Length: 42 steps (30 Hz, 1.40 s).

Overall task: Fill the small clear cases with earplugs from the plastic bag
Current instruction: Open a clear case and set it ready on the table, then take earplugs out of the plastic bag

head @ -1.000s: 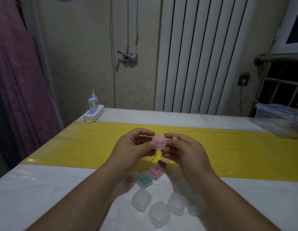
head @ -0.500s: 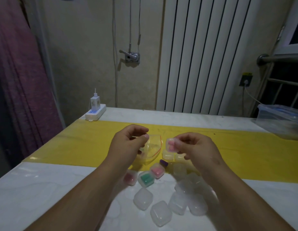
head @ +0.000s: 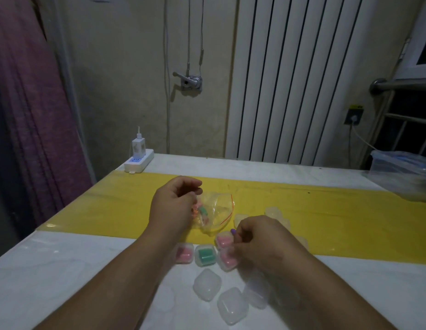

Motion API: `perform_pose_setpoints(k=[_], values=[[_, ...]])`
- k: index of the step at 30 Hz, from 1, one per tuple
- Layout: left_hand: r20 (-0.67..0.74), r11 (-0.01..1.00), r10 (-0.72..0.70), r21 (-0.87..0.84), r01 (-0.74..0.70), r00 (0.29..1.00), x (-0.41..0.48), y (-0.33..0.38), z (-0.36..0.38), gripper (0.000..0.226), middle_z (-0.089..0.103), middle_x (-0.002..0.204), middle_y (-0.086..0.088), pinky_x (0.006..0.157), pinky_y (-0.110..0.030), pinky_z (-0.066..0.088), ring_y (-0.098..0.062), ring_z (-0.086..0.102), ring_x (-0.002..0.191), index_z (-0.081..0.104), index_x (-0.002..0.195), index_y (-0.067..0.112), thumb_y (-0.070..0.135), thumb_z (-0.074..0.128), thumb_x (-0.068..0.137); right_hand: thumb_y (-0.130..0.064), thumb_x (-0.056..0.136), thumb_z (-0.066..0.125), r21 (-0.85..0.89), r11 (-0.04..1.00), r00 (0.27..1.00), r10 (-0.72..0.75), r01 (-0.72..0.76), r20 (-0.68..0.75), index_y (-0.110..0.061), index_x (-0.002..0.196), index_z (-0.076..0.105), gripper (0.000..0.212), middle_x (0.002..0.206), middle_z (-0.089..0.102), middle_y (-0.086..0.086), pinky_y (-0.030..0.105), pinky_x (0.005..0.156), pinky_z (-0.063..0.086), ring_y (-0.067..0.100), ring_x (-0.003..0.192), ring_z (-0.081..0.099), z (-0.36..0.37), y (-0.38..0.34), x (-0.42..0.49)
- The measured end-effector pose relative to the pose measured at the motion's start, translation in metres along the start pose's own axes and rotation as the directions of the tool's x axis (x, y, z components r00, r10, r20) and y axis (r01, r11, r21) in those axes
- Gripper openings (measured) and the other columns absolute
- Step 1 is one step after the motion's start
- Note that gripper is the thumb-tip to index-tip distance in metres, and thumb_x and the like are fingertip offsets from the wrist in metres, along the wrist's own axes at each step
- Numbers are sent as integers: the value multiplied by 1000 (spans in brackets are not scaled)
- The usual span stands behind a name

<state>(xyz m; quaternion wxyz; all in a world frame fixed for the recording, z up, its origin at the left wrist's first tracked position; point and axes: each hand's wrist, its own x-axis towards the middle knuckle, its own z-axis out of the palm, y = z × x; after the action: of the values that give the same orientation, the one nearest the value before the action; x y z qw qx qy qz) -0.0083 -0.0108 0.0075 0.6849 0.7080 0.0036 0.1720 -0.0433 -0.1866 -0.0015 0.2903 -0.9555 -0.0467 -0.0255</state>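
Four cases (head: 205,254) filled, more empties (head: 207,284) waiting on the table (head: 64,270).
My right hand (head: 259,244) pinches the fourth, pink-filled, low beside the green one. My left hand (head: 176,203) grips the bag (head: 216,210) of earplugs (head: 202,211) just behind. I judge under half done. Free table runs left to its edge, and a tub (head: 402,172) sits far right.

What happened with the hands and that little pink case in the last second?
The right hand brought the pink case down from mid-air to the table beside the green case, still holding it. The left hand let go of it and took hold of the plastic bag. The empty cases stayed put.
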Motion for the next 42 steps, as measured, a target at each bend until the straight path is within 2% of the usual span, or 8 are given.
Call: perform_pose_setpoints(k=[4,9,13,18,22,25,35,42], values=[[-24,997,-64,-37,63,998,4,-4,-3,45,71,92,-1,56,-36,56,-16,65,70,71,90,21,-14,41,90,-32,80,73,87,996,990,16,-4,-142,-23,73,66,13,72,65,-9,29,66,51,11,73,64,3,-1,1],[-70,995,-20,95,27,997,6,0,-9,48,65,94,7,42,-14,48,1,57,57,68,92,21,-15,36,91,-11,93,61,109,994,982,36,-16,-184,-22,82,66,16,77,62,-6,2,51,39,-23,53,53,-5,1,7],[-181,951,-24,299,78,983,19,-18,-15,48,58,107,2,52,-21,54,-7,59,77,71,92,32,-10,48,86,-26,86,66,-71,993,987,88,-98,-131,-26,94,72,10,88,73,-6,28,76,55,9,82,67,9,6,17],[-141,872,-61,475,121,988,24,-27,-15,32,62,108,-2,69,-37,61,-18,64,83,74,79,36,8,59,83,-41,81,59,-216,976,993,9,-34,-119,-33,102,70,25,97,68,-3,27,75,51,20,92,62,10,2,17],[-16,862,-133,492,123,991,24,-32,-15,25,71,94,1,79,-44,59,-24,68,90,75,79,32,14,64,65,-32,88,60,-160,987,996,-34,21,-78,-33,110,68,23,98,70,-9,26,79,49,15,95,62,7,-5,19],[71,765,-86,644,20,994,24,-35,-16,26,73,97,6,90,-38,54,-22,62,104,76,92,31,12,73,73,-20,93,53,-157,987,997,-55,46,-57,-27,121,64,31,113,61,-2,27,83,46,18,101,59,0,-9,31],[89,648,8,758,-73,996,26,-39,-17,12,71,91,3,82,-32,52,-19,61,94,76,86,25,16,71,80,-21,87,58,-54,997,999,-48,48,15,-25,79,62,10,88,67,-1,29,72,48,21,86,61,17,-29,65],[74,683,35,726,-78,997,30,-45,-17,21,71,84,5,82,-37,54,-21,61,92,71,75,27,9,64,84,-18,86,58,-222,971,992,-60,84,112,-20,95,72,17,99,70,3,31,80,54,25,92,64,26,-45,82]])
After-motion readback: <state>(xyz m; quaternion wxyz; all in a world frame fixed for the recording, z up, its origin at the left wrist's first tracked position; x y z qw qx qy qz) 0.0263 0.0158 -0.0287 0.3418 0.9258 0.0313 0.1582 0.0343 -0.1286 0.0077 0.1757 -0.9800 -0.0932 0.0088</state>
